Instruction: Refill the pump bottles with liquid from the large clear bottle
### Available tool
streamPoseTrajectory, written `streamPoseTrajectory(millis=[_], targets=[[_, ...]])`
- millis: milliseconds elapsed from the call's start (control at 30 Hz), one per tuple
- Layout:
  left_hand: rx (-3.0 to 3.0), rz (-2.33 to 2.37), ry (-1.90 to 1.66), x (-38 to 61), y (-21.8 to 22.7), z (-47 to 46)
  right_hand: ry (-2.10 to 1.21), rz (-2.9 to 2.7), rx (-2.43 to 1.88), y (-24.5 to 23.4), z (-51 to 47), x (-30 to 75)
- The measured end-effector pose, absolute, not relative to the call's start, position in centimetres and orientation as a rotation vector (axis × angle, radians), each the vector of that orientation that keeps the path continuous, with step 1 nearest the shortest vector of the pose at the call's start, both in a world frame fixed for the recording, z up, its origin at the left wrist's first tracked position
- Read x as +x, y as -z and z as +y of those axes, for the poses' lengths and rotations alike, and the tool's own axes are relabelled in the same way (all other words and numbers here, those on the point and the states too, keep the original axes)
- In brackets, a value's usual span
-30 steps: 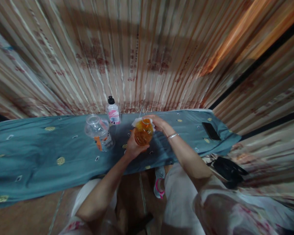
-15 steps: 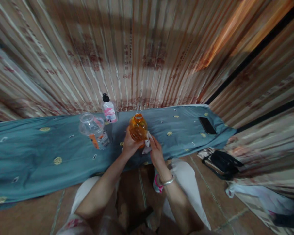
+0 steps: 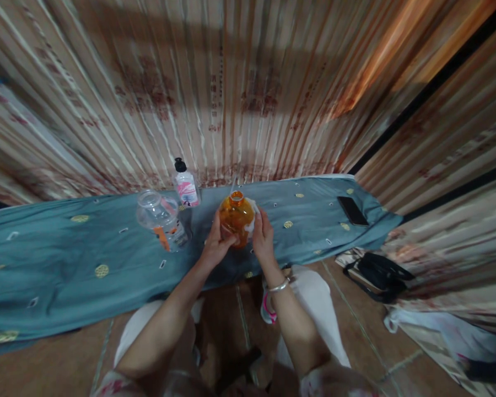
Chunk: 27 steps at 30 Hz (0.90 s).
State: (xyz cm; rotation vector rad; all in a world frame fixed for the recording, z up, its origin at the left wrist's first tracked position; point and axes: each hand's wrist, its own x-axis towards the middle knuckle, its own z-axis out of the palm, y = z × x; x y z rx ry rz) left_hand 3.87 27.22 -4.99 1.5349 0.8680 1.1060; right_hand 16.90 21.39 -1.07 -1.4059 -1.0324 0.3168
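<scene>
An orange see-through bottle (image 3: 235,215) with an uncapped neck is held upright between my hands, over the near half of the cloth-covered surface. My left hand (image 3: 217,242) grips its left side, thumb across the front. My right hand (image 3: 263,234) is closed on a white tissue or cloth (image 3: 251,216) and presses it to the bottle's right side. To the left stands a clear wide-bodied plastic bottle (image 3: 159,215) with orange marks. Behind it is a clear bottle (image 3: 187,186) with a black cap and pink label.
A blue-green patterned cloth (image 3: 119,248) covers the long low surface. A black phone (image 3: 352,210) lies at its right end. Pleated curtains (image 3: 248,99) hang behind and to the right. A black bag (image 3: 378,275) rests on the tiled floor at right.
My right hand and the white tissue have moved up along the bottle's right side. The left thumb now lies across the bottle's front. The bottles beside have not moved.
</scene>
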Motion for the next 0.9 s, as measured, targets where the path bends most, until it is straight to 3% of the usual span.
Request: streamPoseTrajectory(millis=[233, 600, 900], targets=[[1.558, 0.943, -1.116, 4.2, 4.6, 28.3, -0.435, -0.935, -1.490, 7.4, 18.2, 15.2], [1.682, 0.861, -1.190, 4.4, 3.9, 26.1, -0.146, -1.166, -1.444, 0.7, 20.4, 15.5], [1.643, 0.959, -1.123, 3.5, 4.6, 26.1, -0.314, -1.050, -1.435, 4.6, 21.2, 16.4]])
